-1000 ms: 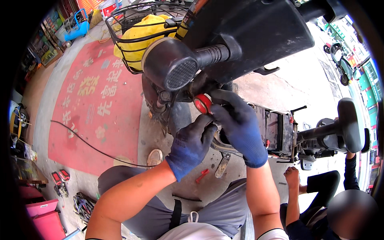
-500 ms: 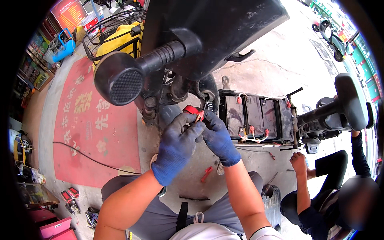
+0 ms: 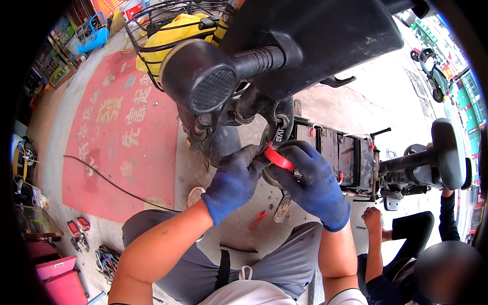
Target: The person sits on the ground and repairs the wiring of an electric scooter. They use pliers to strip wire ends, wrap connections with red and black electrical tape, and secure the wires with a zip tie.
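Note:
Both my hands wear blue knit gloves with dark coated palms. In my right hand (image 3: 311,182) is a roll of red tape (image 3: 279,159), gripped between thumb and fingers. My left hand (image 3: 235,175) is closed in a pinch just left of the roll, by the tape's loose end; its fingertips hide what they hold. Right above my hands is the front of an electric scooter, with a black body panel (image 3: 325,46), a round black lamp-like part (image 3: 203,76) and a dark cable loop (image 3: 282,122). Behind my right hand stand several dark batteries (image 3: 345,152) in the scooter's frame.
A co-worker's hand (image 3: 373,219) is at lower right, near the scooter's seat (image 3: 446,155). On the floor lie a small red tool-like piece (image 3: 258,219), a black cable (image 3: 122,187) and red-and-black tools (image 3: 78,227). A red mat (image 3: 117,152) spreads at left.
My right hand has moved right and opened a gap from the left, and the red tape roll now shows more fully in it. The view has shifted, so the scooter sits farther right.

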The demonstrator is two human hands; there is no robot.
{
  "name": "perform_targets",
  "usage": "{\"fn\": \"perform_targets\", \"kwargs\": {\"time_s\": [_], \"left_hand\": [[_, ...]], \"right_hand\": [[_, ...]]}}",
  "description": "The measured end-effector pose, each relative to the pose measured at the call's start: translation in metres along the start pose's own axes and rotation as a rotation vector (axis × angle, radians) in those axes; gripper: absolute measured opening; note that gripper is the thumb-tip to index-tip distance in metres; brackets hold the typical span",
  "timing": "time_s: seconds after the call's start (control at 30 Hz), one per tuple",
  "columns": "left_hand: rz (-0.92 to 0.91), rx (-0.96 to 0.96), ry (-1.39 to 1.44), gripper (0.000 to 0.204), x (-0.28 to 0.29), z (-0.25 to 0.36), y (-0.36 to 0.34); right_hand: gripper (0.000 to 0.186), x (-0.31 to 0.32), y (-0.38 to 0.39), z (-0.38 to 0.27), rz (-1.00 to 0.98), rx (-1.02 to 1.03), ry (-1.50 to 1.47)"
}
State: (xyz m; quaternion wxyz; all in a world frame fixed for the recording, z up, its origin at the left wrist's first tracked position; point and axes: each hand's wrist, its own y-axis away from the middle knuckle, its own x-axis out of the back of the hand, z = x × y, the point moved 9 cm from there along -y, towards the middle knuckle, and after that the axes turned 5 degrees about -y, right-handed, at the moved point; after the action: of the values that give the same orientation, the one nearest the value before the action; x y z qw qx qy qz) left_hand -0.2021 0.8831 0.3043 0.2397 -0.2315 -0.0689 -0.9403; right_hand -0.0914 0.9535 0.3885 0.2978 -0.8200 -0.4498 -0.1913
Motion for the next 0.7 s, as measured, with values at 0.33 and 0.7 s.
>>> {"fn": "perform_targets", "kwargs": {"time_s": [0.33,0.7], "left_hand": [[-0.136,0.123,0.208,0.021,-0.02,-0.01,-0.001],[-0.275,0.383,0.464,0.026,-0.019,0.001,0.006]], "right_hand": [[0.022,-0.006,0.004,0.061,0.455,-0.231,-0.575],[0.052,-0.07,0.011,0.112,0.112,-0.335,-1.073]]}}
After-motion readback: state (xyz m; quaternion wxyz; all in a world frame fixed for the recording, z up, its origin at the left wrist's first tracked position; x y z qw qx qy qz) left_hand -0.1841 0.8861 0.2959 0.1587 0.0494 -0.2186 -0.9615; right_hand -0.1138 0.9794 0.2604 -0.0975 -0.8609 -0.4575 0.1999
